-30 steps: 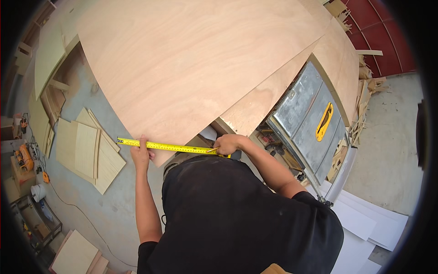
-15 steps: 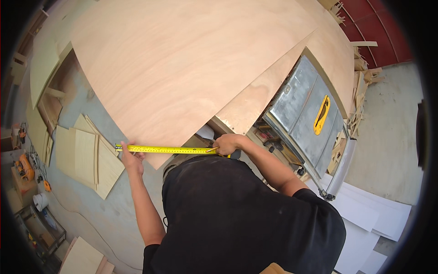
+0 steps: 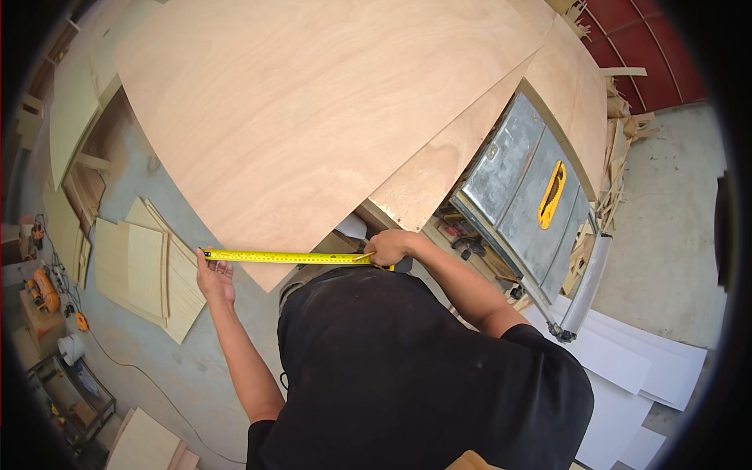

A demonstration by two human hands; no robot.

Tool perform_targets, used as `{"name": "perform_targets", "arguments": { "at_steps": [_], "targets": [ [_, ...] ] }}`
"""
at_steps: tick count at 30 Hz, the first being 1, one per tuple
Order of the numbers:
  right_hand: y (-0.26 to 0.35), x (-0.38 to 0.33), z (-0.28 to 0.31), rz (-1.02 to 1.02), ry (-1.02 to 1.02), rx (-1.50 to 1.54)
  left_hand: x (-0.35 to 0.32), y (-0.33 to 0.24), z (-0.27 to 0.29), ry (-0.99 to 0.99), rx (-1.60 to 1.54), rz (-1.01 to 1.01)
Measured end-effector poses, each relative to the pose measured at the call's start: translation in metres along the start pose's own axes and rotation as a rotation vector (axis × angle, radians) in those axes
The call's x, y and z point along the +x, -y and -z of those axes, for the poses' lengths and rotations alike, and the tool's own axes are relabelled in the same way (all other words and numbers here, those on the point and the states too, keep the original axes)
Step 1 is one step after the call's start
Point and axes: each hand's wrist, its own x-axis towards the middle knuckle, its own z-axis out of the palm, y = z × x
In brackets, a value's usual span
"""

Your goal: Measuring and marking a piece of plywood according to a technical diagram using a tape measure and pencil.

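A yellow tape measure [image 3: 290, 257] is drawn out straight across the near corner of a large plywood sheet [image 3: 313, 117]. My left hand [image 3: 215, 280] is at the blade's left end, its fingertips against the end hook and the other fingers loosely curled, palm showing. My right hand [image 3: 389, 247] is closed around the tape's case, which is mostly hidden under it. A thin pencil-like stick [image 3: 363, 257] pokes out from the right fingers over the blade.
On the right stands a table saw [image 3: 509, 188] with a yellow blade insert [image 3: 553, 196]. White panels [image 3: 611, 352] lie below it. Thin wood sheets [image 3: 149, 266] rest on the floor at left, near an orange power tool [image 3: 45, 290] and cables. A smaller plywood piece [image 3: 423, 180] sits beneath the large sheet.
My left hand has shifted slightly left and down, from fingers lying over the blade to its very end. The right hand stays in place.
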Motion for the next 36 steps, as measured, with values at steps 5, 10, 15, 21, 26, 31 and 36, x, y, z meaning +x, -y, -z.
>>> {"name": "perform_targets", "arguments": {
  "at_steps": [5,10,15,21,26,31,36],
  "targets": [
    [0.001,0.001,0.001,-0.015,0.003,0.015,0.004,0.005,0.003,0.016,0.027,0.019],
    [-0.001,0.001,0.001,-0.020,-0.004,0.028,0.004,0.008,-0.003,0.048,0.050,0.031],
    [0.001,-0.002,0.003,-0.043,-0.011,0.057,0.008,0.012,-0.002,0.061,0.053,0.049],
    [-0.007,0.005,0.001,-0.027,-0.010,0.048,0.005,0.011,-0.007,0.053,0.050,0.038],
    [0.003,-0.013,0.010,0.027,-0.166,0.090,-0.019,-0.005,-0.029,0.081,0.199,-0.356],
    [0.023,-0.022,0.027,0.200,-0.431,0.350,-0.091,-0.023,-0.116,0.609,0.550,-0.388],
    [0.077,-0.026,0.036,0.442,-0.556,1.180,-0.128,0.027,-0.155,0.951,0.531,-0.226]
  ]
}}
